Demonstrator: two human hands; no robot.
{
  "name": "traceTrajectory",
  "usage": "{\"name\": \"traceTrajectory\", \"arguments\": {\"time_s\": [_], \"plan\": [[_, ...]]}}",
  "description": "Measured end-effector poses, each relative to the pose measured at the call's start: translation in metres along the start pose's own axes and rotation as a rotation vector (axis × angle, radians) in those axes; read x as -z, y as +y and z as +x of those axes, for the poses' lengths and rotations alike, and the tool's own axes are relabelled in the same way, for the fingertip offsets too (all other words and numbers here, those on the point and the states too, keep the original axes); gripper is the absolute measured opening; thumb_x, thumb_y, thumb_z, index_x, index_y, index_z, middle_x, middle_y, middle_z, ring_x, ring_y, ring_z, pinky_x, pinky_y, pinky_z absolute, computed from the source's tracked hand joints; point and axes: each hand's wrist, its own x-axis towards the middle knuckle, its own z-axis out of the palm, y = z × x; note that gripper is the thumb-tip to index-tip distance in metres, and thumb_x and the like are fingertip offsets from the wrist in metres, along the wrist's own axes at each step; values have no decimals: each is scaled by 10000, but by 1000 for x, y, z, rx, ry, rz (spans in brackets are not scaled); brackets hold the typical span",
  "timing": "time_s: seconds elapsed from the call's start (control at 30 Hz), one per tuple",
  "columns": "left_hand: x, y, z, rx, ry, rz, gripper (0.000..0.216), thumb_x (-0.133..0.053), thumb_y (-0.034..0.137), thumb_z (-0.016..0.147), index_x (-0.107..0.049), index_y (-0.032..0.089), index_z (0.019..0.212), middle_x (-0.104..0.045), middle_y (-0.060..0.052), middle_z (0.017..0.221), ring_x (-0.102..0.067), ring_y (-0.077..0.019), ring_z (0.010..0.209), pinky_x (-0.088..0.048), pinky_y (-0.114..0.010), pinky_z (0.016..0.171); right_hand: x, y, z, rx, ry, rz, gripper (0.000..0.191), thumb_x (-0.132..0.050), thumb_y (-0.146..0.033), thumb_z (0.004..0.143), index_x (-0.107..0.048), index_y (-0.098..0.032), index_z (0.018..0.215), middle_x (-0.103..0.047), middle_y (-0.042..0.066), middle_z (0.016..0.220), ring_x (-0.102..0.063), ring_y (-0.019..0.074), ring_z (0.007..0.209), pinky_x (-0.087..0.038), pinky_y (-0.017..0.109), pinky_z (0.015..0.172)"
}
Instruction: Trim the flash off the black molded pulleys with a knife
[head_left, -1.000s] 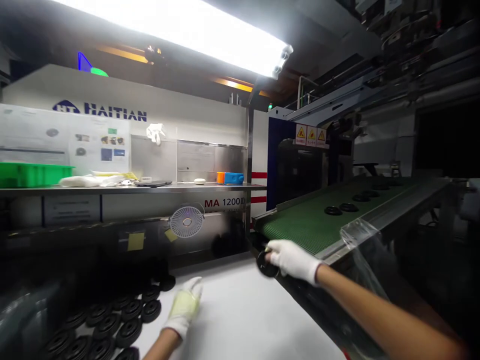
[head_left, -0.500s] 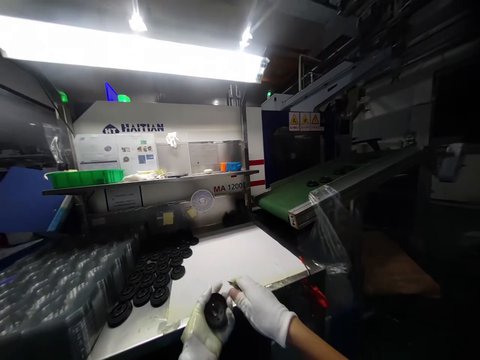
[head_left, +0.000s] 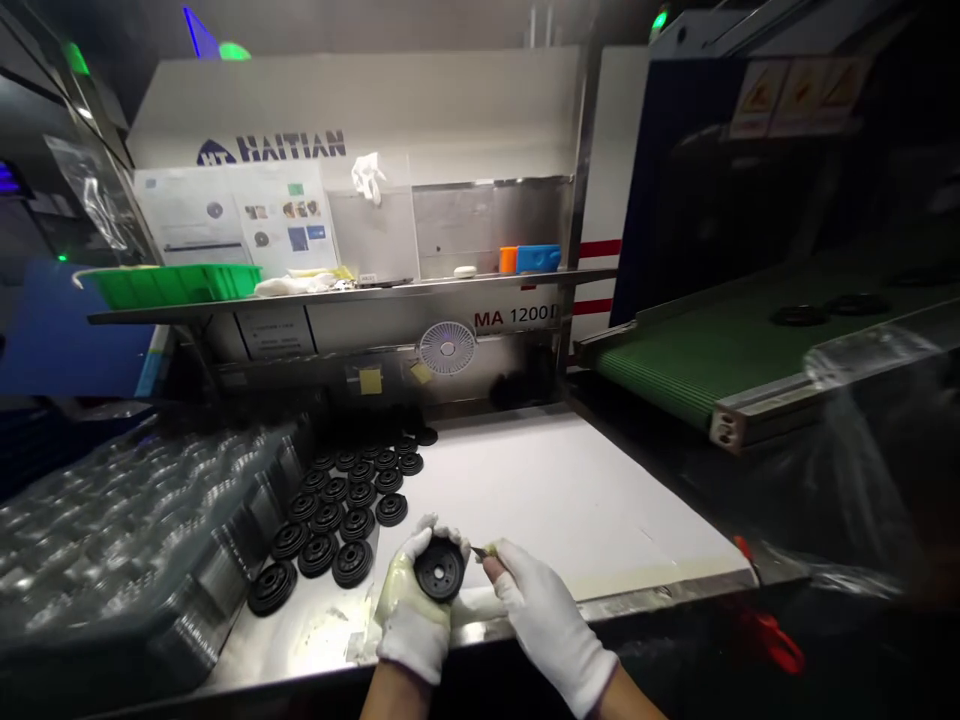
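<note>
My left hand [head_left: 411,600], in a white glove with yellowed fingers, is closed around a round black plastic pulley wheel [head_left: 439,572]. The wheel is tilted, its hollow face and centre hole toward me. Just to its right, my right hand [head_left: 536,610], also gloved, pinches a small knife [head_left: 481,552]. Its short pointed blade points left at the wheel's rim; whether it touches, I cannot tell. The knife's handle is mostly hidden by the fingers. Both hands are over the table's front edge. To their left, several similar black wheels [head_left: 352,562] lie in rows.
Clear plastic trays [head_left: 187,520] are stacked at the left. A white sheet [head_left: 570,500] covers the table [head_left: 300,650]. At the right, a green conveyor belt [head_left: 667,375] carries black wheels. A shelf [head_left: 420,288] at the back holds a green bin [head_left: 176,285]; a fan [head_left: 448,347] is below.
My view has tilted down and shifted, bringing the table closer. The wheel's face now shows more squarely. The knife blade now shows clearly beside the wheel; both hands keep their grips.
</note>
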Motion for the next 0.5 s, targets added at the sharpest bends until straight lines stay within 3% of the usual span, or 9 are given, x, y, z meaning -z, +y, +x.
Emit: {"name": "traceTrajectory", "arguments": {"time_s": [0.13,0.3,0.5], "plan": [[-7,-5,25,38,-20,-5,102,-582,91,693,-574,155,772,-559,-7,618,-563,-133,592,-498,-289,611,-4,7,22,-10,-59,-78,290,-329,-365,900,-506,-224,718,-592,-13,681,-536,137,620,-346,224,559],[-13,-11,39,146,3,-26,56,-607,133,698,-556,156,702,-547,4,592,-552,-122,577,-495,-265,593,-2,12,28,-31,-63,-217,305,-300,-355,914,-526,-232,749,-610,-8,694,-549,135,604,-330,224,540],[-14,-13,55,105,87,-101,86,-604,144,706,-524,162,682,-529,25,579,-550,-97,560,-502,-246,593,-19,10,24,-36,-77,-242,288,-316,-359,915,-560,-253,804,-628,-20,712,-563,136,616,-311,232,531]]}}
